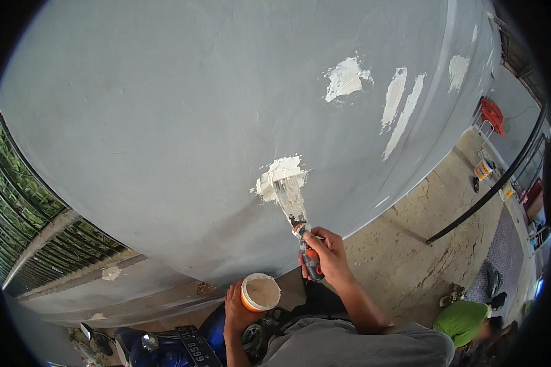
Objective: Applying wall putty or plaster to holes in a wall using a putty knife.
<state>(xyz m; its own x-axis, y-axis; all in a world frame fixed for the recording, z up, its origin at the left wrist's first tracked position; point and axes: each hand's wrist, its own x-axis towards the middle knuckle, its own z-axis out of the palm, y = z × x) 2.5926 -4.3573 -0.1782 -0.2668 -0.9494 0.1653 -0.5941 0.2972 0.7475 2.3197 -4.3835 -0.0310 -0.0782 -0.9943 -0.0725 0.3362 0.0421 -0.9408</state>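
Putty knife (294,208) | blade (289,196) — smeared white | handle (312,266) — black and orange

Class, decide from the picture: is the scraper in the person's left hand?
No, the right hand grips the scraper, while the left hand holds an orange-and-white tub.

site: yard or covered drive beside a building; home or business, cannot tell. evidence: grey wall (165,110) with white patches (347,78); cracked concrete floor (404,263); barred fence (40,246), greenery (6,183) behind; parked blue motorbike (213,330); white-and-orange bucket (483,170) on floor.
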